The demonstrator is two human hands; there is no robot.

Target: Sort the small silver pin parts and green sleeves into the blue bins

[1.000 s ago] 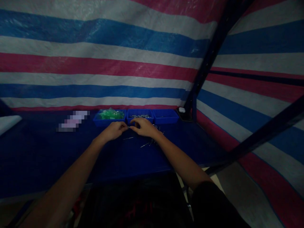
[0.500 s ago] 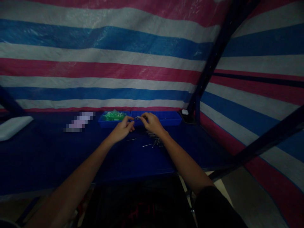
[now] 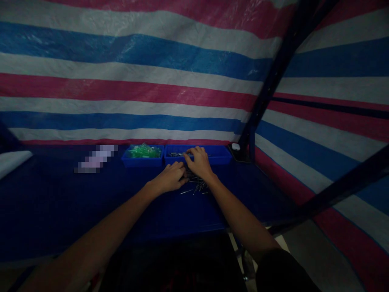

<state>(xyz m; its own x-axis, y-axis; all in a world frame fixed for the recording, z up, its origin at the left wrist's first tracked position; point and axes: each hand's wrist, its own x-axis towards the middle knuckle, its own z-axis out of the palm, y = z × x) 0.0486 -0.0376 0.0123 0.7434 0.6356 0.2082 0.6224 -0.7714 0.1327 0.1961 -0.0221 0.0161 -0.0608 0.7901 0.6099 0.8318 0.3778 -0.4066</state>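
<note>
A pile of thin metal pieces [image 3: 199,186], slim rods too small to name more exactly, lies on the blue table near its middle. My left hand [image 3: 170,177] is at the pile's left side, fingers curled in at its edge; what they grip is hidden. Above the pile, my right hand [image 3: 199,162] reaches to the front wall of a long blue bin [image 3: 220,155]. Its thumb and forefinger are bent close together, and I cannot make out what is between them. More small metal pieces [image 3: 175,154] lie inside that bin.
Left of the long bin stands a smaller blue bin [image 3: 142,163] holding green plastic packets [image 3: 144,151]. A white case [image 3: 235,146] rests on a dark flat object [image 3: 241,155] by the frame post. A white object [image 3: 13,160] sits far left. Striped sheeting [image 3: 136,89] hangs behind.
Both hands were together in front of the bins with a small metal piece between them. My left hand has come down and right to the pile; my right has shifted slightly right and down.
</note>
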